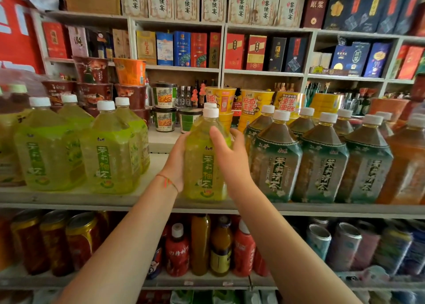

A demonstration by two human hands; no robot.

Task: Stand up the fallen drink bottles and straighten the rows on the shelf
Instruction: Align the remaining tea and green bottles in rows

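Two bare hands are reaching over the front edge of a shelf (76, 199) and are holding one yellow-green tea bottle (204, 165) between them. The bottle is standing upright on the shelf board, near its front edge, in the gap between a group of matching green tea bottles (110, 156) on the left and a row of dark tea bottles (276, 163) on the right; its right side is lying just beside the nearest dark bottle. The left hand (176, 163) is pressing against the bottle's left flank, its grip curling round the side, and a thin red string bracelet (167, 181) is sitting on that wrist. The right hand (232, 156) is wrapping the bottle's right shoulder, with the thumb lying across the front of the label and the fingers going round behind, so this grip is grasping the bottle as well. A second white cap is showing directly behind the held bottle's cap (211, 112). Behind the drinks, stacked instant noodle cups (164, 107) are standing farther back, red and orange ones at the left and yellow ones at the right. On the shelf below, red cans (55, 241) are standing at the left, small red and orange bottles (220, 246) in the middle, and pale cans (345, 244) at the right. Above, boxed goods (234, 50) are filling the upper compartments in upright rows.
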